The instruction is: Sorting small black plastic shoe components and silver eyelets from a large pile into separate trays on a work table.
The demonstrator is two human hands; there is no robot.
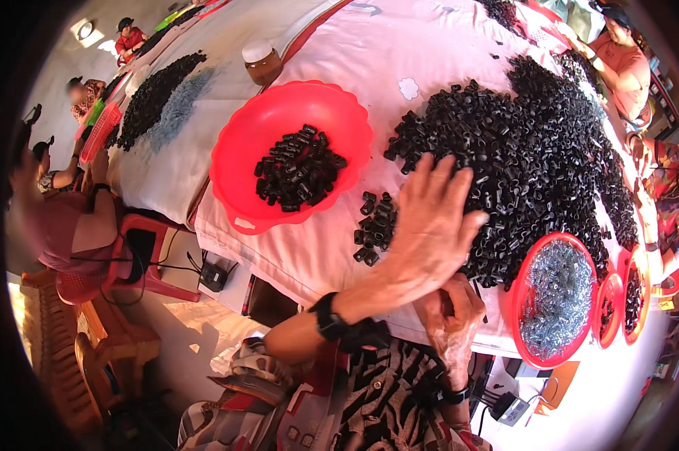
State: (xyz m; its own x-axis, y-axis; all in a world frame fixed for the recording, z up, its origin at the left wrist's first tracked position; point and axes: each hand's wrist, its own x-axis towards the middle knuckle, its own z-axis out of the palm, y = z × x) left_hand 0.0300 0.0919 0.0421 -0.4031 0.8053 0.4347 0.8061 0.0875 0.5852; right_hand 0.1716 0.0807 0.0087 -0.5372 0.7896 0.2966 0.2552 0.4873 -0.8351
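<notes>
My left hand (429,222) reaches across the table, palm down with fingers apart. Its fingertips lie at the near left edge of a big heap of small black plastic clips (531,173). Beside its wrist is a small separate group of the same clips (377,228). Close to the table's near edge, my right hand (453,308) is closed, thumb and fingers drawn together; whatever is in them is too small or hidden to name. A red scalloped basin (238,150) left of my left hand holds a cluster of black clips (298,169).
A red-rimmed basket (514,316) of clear bluish pieces stands at the right, near smaller red baskets (608,308). A brown jar with a white lid (262,64) stands behind the basin. Other people sit around the pink-covered table (339,52). A red chair (155,259) is at the left.
</notes>
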